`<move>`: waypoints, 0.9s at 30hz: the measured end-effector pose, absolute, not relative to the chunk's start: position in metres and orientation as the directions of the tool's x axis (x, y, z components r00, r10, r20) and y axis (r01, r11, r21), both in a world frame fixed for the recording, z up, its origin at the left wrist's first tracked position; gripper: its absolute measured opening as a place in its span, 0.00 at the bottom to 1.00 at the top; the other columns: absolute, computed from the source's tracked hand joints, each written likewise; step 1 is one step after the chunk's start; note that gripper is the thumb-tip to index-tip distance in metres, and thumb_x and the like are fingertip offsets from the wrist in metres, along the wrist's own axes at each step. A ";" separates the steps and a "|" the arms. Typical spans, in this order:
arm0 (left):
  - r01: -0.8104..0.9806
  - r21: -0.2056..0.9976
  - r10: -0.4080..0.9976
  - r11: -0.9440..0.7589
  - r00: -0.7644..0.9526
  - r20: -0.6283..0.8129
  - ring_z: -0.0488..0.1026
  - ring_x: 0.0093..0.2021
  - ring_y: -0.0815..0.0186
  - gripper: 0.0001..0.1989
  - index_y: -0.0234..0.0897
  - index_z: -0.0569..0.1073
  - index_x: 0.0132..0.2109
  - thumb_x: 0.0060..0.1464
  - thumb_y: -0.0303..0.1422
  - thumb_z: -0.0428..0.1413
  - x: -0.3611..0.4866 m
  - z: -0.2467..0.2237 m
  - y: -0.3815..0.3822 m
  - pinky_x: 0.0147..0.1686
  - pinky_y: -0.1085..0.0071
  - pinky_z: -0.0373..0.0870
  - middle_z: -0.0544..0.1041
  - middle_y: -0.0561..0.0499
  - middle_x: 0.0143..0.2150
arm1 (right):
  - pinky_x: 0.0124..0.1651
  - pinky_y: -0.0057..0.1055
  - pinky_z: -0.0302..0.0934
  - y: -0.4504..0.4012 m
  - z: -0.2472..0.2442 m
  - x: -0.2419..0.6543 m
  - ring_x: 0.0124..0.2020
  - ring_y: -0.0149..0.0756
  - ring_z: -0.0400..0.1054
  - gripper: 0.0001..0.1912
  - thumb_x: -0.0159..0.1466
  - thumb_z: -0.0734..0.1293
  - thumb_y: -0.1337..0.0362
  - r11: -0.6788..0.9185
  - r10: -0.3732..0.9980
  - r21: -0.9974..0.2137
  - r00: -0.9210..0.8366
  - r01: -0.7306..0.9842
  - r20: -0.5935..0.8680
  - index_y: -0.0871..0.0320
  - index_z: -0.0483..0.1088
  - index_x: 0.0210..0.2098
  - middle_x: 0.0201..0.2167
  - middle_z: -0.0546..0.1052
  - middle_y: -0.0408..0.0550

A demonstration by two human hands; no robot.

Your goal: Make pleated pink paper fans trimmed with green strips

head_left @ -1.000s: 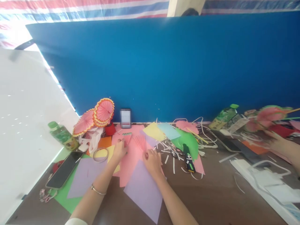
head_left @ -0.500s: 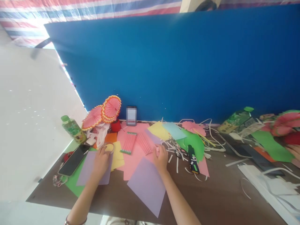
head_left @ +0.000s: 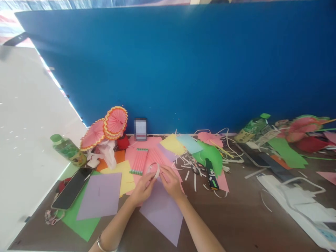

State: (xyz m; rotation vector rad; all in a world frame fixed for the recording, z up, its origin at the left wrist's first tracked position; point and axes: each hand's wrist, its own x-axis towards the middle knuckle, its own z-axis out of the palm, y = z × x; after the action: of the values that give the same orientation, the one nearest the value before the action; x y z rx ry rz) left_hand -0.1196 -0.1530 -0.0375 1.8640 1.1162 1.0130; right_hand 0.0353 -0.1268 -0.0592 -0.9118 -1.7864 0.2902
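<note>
Above the purple sheet (head_left: pixel 164 213), my left hand (head_left: pixel 144 187) holds a thin roll of tape (head_left: pixel 158 170), seen as a pale ring. Its fingers are closed on the roll's lower left side. Pinched against the roll's right side are the fingers of my right hand (head_left: pixel 170 182); whether they grip the roll or a loose tape end is too small to tell. Just beyond the hands lies a pleated pink paper (head_left: pixel 139 161) with green ends. A second pleated pink paper (head_left: pixel 154 156) is partly hidden behind the roll and fingers.
Pink paper fans (head_left: pixel 115 122) and a green-capped bottle (head_left: pixel 68 150) stand at left, near a phone (head_left: pixel 72 189). An upright phone (head_left: pixel 141 130) leans at the blue panel (head_left: pixel 168 70). Right of my hands lie paper scraps (head_left: pixel 190 161), a black-handled cutter (head_left: pixel 211 175) and a power strip (head_left: pixel 291 210).
My left hand has carried the roll of tape from the left papers to the middle, where my right hand meets it. The camera view has shifted slightly.
</note>
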 end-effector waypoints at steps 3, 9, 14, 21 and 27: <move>0.330 0.847 0.885 -0.418 0.358 0.297 0.70 0.40 0.63 0.18 0.37 0.64 0.55 0.60 0.34 0.42 -0.122 -0.043 -0.155 0.41 0.65 0.68 0.74 0.43 0.41 | 0.47 0.38 0.66 -0.129 -0.055 0.038 0.47 0.37 0.67 0.19 0.59 0.59 0.73 0.697 0.685 -0.568 -0.171 0.438 0.708 0.55 0.64 0.50 0.43 0.72 0.52; 0.431 0.733 0.849 -0.526 0.318 0.422 0.70 0.36 0.64 0.13 0.36 0.69 0.46 0.59 0.30 0.43 -0.128 -0.060 -0.151 0.39 0.63 0.68 0.75 0.45 0.35 | 0.48 0.41 0.66 -0.136 -0.049 0.037 0.49 0.42 0.66 0.21 0.56 0.64 0.72 0.741 0.644 -0.529 -0.215 0.413 0.735 0.58 0.63 0.50 0.47 0.71 0.56; 0.425 0.621 0.753 -0.658 0.374 0.542 0.70 0.39 0.64 0.13 0.37 0.71 0.42 0.58 0.26 0.43 -0.130 -0.065 -0.147 0.47 0.57 0.65 0.75 0.47 0.36 | 0.45 0.38 0.67 -0.140 -0.048 0.031 0.42 0.38 0.69 0.14 0.56 0.66 0.71 0.685 0.692 -0.610 -0.094 0.399 0.716 0.56 0.68 0.43 0.40 0.74 0.51; 0.372 0.788 0.862 -0.491 0.336 0.378 0.70 0.40 0.63 0.13 0.39 0.71 0.42 0.58 0.31 0.42 -0.128 -0.055 -0.153 0.48 0.58 0.63 0.75 0.46 0.37 | 0.34 0.33 0.67 -0.144 -0.044 0.024 0.29 0.34 0.69 0.06 0.56 0.66 0.61 0.449 0.888 -0.856 -0.025 0.256 0.458 0.57 0.67 0.29 0.25 0.72 0.45; 0.257 0.930 0.954 -0.264 0.212 0.212 0.68 0.35 0.65 0.14 0.37 0.70 0.40 0.58 0.38 0.43 -0.127 -0.047 -0.159 0.38 0.68 0.66 0.72 0.47 0.35 | 0.38 0.34 0.65 -0.123 -0.021 0.082 0.35 0.36 0.69 0.11 0.59 0.60 0.58 0.325 0.943 -0.835 -0.085 0.444 0.322 0.57 0.69 0.36 0.34 0.74 0.49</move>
State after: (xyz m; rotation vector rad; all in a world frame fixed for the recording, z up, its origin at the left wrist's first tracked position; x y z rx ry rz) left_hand -0.1272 -0.1589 -0.0465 1.6843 1.1481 1.0950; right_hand 0.0817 -0.1225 -0.0213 -1.2614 -1.6885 0.6940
